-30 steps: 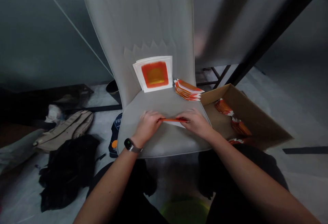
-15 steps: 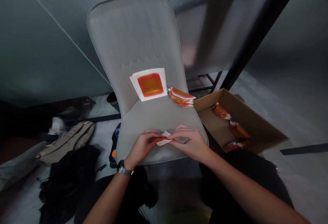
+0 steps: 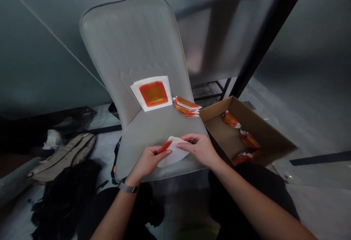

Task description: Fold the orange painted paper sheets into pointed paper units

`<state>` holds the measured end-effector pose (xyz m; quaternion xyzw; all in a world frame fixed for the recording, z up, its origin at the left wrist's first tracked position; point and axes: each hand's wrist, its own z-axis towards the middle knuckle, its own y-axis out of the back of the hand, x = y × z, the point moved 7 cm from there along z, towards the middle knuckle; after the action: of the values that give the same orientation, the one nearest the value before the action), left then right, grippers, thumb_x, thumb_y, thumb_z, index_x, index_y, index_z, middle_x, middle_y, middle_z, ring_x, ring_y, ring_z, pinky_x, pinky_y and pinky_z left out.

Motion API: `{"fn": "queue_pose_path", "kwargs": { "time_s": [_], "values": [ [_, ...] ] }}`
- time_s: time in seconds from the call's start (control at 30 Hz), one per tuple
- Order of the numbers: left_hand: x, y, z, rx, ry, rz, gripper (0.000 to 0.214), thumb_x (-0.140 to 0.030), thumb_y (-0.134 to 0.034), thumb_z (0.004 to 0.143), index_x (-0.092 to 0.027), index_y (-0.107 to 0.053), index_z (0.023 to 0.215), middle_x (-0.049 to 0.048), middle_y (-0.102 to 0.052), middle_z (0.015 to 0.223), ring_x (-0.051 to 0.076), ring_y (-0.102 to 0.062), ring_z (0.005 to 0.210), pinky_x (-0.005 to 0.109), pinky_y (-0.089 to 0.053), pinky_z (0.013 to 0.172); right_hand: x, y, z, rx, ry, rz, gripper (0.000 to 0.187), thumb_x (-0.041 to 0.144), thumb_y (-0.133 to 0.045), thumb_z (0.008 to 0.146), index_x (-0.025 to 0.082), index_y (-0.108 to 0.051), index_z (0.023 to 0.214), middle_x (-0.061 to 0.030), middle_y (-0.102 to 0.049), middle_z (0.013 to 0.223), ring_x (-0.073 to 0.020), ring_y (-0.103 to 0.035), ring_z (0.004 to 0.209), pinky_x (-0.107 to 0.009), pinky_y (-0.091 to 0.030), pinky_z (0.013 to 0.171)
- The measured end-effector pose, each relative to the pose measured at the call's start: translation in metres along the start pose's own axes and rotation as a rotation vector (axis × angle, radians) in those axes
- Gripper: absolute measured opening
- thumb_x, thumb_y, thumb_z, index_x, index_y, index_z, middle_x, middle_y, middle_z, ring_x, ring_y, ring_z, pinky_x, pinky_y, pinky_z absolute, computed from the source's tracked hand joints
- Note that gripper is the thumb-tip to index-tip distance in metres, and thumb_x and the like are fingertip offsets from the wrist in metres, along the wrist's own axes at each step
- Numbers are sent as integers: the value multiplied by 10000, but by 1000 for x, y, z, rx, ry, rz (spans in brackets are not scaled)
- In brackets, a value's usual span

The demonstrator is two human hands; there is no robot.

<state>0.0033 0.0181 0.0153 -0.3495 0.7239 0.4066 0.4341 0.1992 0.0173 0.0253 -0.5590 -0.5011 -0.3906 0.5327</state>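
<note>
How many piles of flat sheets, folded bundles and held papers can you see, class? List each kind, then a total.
Pile of flat sheets leaning on the chair back: 1
Visible folded bundles: 4 (1 on the seat, 3 in the cardboard box)
Held paper, in left hand and right hand: 1
Total: 6

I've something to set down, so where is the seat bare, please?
The seat is bare between the propped sheets and folded stack behind and the left hand and right hand in front. Crowded: most of the back and around the held paper.
</note>
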Motion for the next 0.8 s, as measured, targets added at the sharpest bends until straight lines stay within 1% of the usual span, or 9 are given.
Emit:
{"fn": "queue_pose_path", "kwargs": {
  "time_s": [0.1, 0.2, 0.3, 0.37, 0.47, 0.53, 0.67, 0.8],
  "values": [
    [7, -3, 10, -10, 66, -110, 428, -569, -807, 768, -158, -816, 889, 28, -705, 730, 129, -530, 615, 237, -371, 575, -7, 2, 6, -61, -49, 16, 355, 411, -898, 614, 180, -770, 851, -54, -768, 877, -186, -663, 768, -283, -490, 684],
    [13, -3, 16, -51, 111, -137, 455, -585, -822, 744, -141, -793, 840, -6, -616, 610, 92, -423, 529, 220, -288, 511, -10, -2, 11, -64, -88, -24, 326, 446, -870, 653, 168, -770, 790, -18, -715, 744, -159, -598, 671, -257, -421, 591],
    [20, -2, 21, -51, 138, -169, 453, -581, -827, 746, -136, -771, 815, -37, -540, 543, 68, -350, 486, 211, -216, 482, -11, -6, 17, -50, -102, -30, 301, 451, -838, 690, 168, -737, 695, 3, -649, 635, -135, -524, 581, -252, -353, 525],
    [25, -3, 24, -22, 157, -209, 444, -569, -831, 750, -137, -774, 839, -23, -584, 577, 71, -390, 492, 205, -245, 487, -11, -7, 20, -54, -104, -44, 281, 431, -833, 695, 172, -728, 673, 3, -644, 621, -129, -505, 558, -252, -339, 510],
    [24, -2, 25, 13, 163, -279, 441, -564, -825, 761, -147, -795, 900, 38, -717, 743, 112, -543, 586, 219, -388, 557, -13, -8, 24, -36, -129, -74, 255, 415, -828, 702, 173, -748, 692, -12, -675, 645, -134, -525, 561, -254, -354, 515],
    [21, 1, 24, 12, 154, -303, 444, -573, -814, 770, -153, -806, 915, 66, -762, 843, 143, -608, 664, 242, -452, 622, -16, -11, 25, -5, -142, -75, 254, 416, -826, 707, 170, -769, 729, -26, -706, 685, -141, -551, 578, -255, -371, 529],
    [18, 8, 19, 3, 151, -289, 429, -561, -816, 769, -150, -810, 893, 77, -780, 859, 162, -641, 692, 257, -478, 646, -23, -20, 28, 57, -138, -76, 274, 428, -808, 736, 159, -788, 784, -41, -734, 729, -143, -568, 589, -254, -374, 540],
    [23, 15, 20, 2, 178, -284, 398, -539, -812, 780, -155, -798, 883, 75, -781, 838, 160, -652, 664, 255, -477, 611, -29, -28, 35, 94, -148, -79, 268, 411, -800, 735, 155, -788, 815, -49, -747, 760, -153, -596, 610, -257, -406, 561]
  ]
}}
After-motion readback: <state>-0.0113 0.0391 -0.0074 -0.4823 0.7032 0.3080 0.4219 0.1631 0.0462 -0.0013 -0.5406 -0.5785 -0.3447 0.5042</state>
